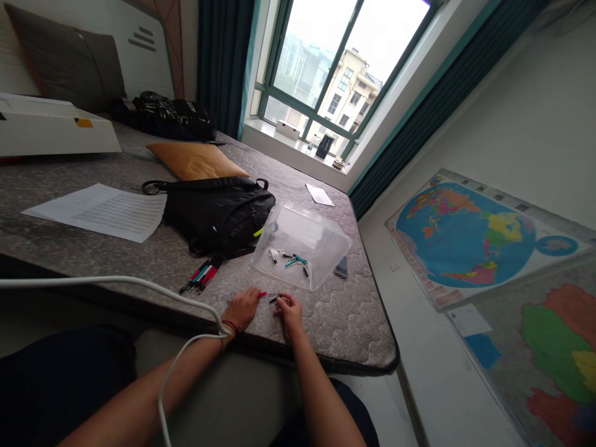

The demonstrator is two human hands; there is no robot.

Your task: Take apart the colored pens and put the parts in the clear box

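My left hand [244, 308] and my right hand [289, 313] are close together above the near edge of a quilted grey mattress [335, 316]. The left fingers pinch a small red-tipped pen part [263, 294]. The right fingertips hold a thin dark pen piece [274, 299]. Whether the two pieces join is hidden by my fingers. Farther up, a clear plastic box [300, 245] lies on its side with several small pen parts in it. A bundle of red and black pens [201, 277] lies left of it.
A black bag [218, 214] stands beside the box, and printed sheets [100, 211] lie to its left. A white cable [116, 279] crosses over my left forearm. A pixelated dark object [341, 267] lies right of the box. World maps [465, 236] lie beyond the mattress's right edge.
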